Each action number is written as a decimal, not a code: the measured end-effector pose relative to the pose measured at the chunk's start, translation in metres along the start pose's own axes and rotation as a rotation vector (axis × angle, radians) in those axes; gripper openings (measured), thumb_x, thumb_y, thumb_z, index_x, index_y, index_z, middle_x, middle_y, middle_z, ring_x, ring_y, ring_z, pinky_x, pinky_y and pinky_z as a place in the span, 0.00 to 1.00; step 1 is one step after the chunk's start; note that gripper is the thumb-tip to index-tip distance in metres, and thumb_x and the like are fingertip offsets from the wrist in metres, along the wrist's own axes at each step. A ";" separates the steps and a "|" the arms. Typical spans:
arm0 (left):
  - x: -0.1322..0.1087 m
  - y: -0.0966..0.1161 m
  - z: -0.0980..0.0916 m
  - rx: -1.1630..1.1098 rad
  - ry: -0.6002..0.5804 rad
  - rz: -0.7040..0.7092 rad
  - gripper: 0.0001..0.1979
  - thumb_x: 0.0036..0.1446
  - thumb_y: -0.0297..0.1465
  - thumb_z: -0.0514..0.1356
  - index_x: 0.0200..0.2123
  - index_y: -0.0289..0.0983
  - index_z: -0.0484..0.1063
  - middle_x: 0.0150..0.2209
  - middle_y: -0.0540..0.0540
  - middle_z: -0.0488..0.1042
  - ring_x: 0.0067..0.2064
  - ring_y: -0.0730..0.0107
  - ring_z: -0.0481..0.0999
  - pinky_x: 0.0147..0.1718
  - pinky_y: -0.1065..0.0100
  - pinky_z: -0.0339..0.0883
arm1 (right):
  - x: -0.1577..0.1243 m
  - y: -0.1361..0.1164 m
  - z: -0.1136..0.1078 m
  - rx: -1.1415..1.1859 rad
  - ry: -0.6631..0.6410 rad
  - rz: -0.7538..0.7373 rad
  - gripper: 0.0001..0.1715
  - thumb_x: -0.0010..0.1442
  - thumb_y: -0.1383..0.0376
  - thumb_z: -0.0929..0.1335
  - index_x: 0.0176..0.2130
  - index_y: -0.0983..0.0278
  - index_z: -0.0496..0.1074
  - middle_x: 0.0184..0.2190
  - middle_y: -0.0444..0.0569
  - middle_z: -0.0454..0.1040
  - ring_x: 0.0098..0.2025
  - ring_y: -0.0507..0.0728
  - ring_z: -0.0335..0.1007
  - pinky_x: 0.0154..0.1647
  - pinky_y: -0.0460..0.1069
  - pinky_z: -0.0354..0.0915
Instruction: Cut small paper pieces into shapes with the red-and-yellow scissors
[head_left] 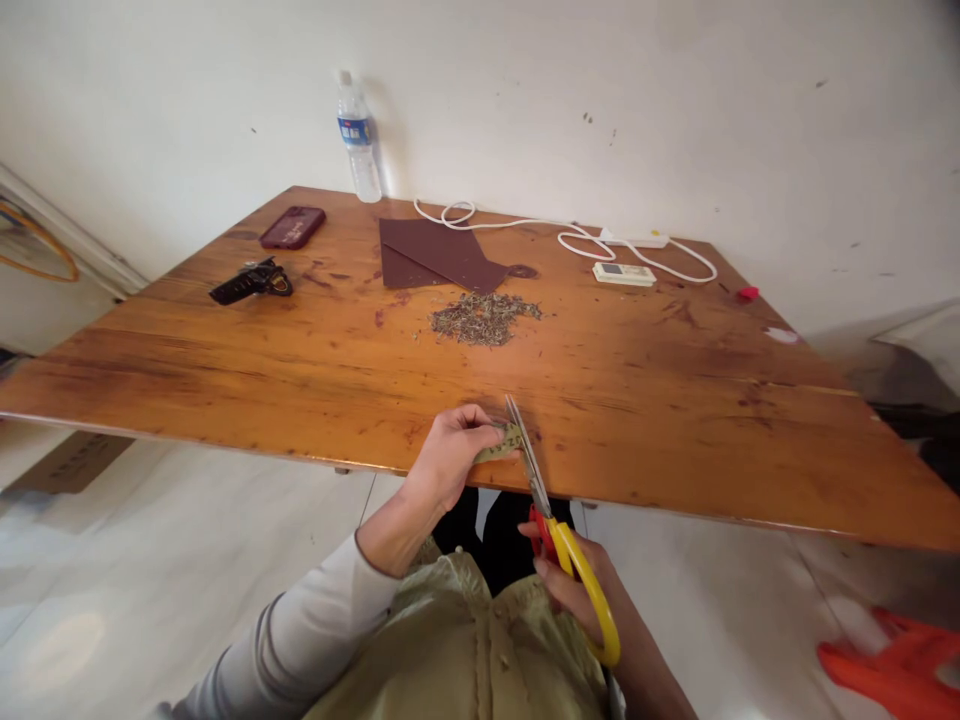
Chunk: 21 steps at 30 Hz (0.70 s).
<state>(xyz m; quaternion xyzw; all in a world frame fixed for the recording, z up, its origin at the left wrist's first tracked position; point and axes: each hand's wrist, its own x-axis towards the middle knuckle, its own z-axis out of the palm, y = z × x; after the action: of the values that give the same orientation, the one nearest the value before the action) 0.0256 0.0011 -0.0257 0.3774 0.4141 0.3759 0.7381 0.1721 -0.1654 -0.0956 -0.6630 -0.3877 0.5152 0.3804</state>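
Note:
My left hand (444, 455) pinches a small greenish packet or strip (511, 438) with dark lettering over the table's near edge. Much of it is covered by the fingers, so its exact kind is unclear. My right hand (574, 592) grips a pair of scissors (591, 590) by the yellow and red handles. Their blades point up and away from me, along the strip's right end; whether they touch it I cannot tell. Beyond both hands, a loose heap of dry brown-grey bits, like dried leaves or stems (480, 320), lies on the wooden table (337, 350).
Dark maroon sheets (427, 255) lie behind the heap. A water bottle (360, 150) stands by the wall. At the left are a maroon phone (293, 228) and a black clip-like object (251, 281). A white remote (624, 274) and a cable (517, 225) lie at the back right.

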 end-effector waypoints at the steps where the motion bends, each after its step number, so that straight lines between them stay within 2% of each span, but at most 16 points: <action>1: -0.001 0.000 0.001 -0.014 0.000 -0.002 0.13 0.37 0.29 0.71 0.18 0.37 0.68 0.24 0.50 0.71 0.31 0.68 0.75 0.38 0.61 0.77 | 0.002 -0.002 0.003 0.053 -0.020 0.024 0.23 0.58 0.57 0.74 0.50 0.67 0.79 0.27 0.41 0.71 0.23 0.52 0.65 0.26 0.49 0.66; 3: -0.002 0.001 0.003 -0.041 0.006 0.003 0.14 0.37 0.30 0.71 0.18 0.37 0.67 0.23 0.50 0.71 0.30 0.69 0.74 0.37 0.61 0.78 | 0.004 -0.007 0.011 0.169 -0.054 0.049 0.28 0.51 0.58 0.75 0.50 0.67 0.79 0.26 0.40 0.68 0.24 0.52 0.63 0.27 0.49 0.63; 6: -0.005 0.003 0.006 -0.052 0.031 0.017 0.13 0.36 0.29 0.70 0.18 0.37 0.67 0.23 0.50 0.71 0.29 0.70 0.73 0.36 0.62 0.77 | 0.006 -0.016 0.021 0.253 -0.040 0.055 0.32 0.46 0.58 0.74 0.50 0.66 0.78 0.26 0.41 0.67 0.26 0.52 0.61 0.30 0.50 0.61; 12: -0.008 0.006 0.011 -0.089 0.050 0.041 0.14 0.33 0.28 0.71 0.16 0.37 0.66 0.22 0.51 0.70 0.28 0.73 0.72 0.34 0.65 0.77 | 0.009 -0.013 0.029 0.227 0.023 0.017 0.28 0.47 0.56 0.73 0.46 0.65 0.78 0.23 0.39 0.63 0.24 0.52 0.57 0.28 0.50 0.58; 21: -0.006 0.003 0.013 -0.099 0.064 0.087 0.13 0.32 0.28 0.69 0.15 0.37 0.65 0.20 0.53 0.66 0.27 0.74 0.70 0.33 0.64 0.78 | 0.010 -0.017 0.036 0.285 0.022 0.036 0.31 0.47 0.51 0.73 0.46 0.67 0.75 0.18 0.32 0.57 0.15 0.48 0.49 0.20 0.48 0.52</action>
<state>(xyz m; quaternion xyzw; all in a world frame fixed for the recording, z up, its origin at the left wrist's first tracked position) 0.0339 -0.0063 -0.0161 0.3461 0.4015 0.4396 0.7251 0.1370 -0.1457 -0.0910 -0.6149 -0.2945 0.5643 0.4655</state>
